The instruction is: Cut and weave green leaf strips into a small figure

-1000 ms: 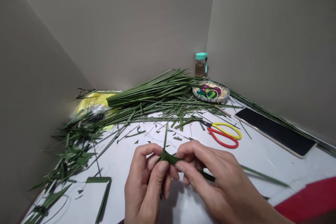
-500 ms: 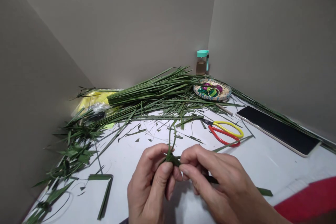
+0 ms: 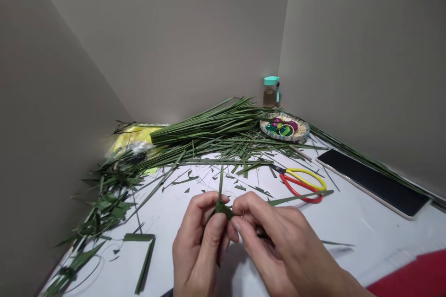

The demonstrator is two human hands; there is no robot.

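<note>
At the front middle of the white table, my left hand (image 3: 202, 241) pinches a small folded piece of green leaf (image 3: 223, 209) between thumb and fingers. One narrow strip of it stands up above the fingertips. My right hand (image 3: 272, 236) is closed on the right side of the same woven leaf, thumb against forefinger. Long strip ends stick out to the right past that hand. Part of the leaf is hidden behind my fingers. Beyond my hands lie scissors (image 3: 301, 184) with one yellow and one red handle.
A bundle of long green leaves (image 3: 209, 123) lies at the back, beside a round woven tray (image 3: 303, 135) of small coloured pieces. A bottle (image 3: 270, 93) stands behind. At right is a phone (image 3: 372, 183); at left, leaf scraps (image 3: 111, 209) and a bent strip (image 3: 144, 260).
The view has tilted up and shifted slightly left. The looped strip above my left fingertips now stands as one straight strip. Both hands keep their hold, and the strip ends at right have swung.
</note>
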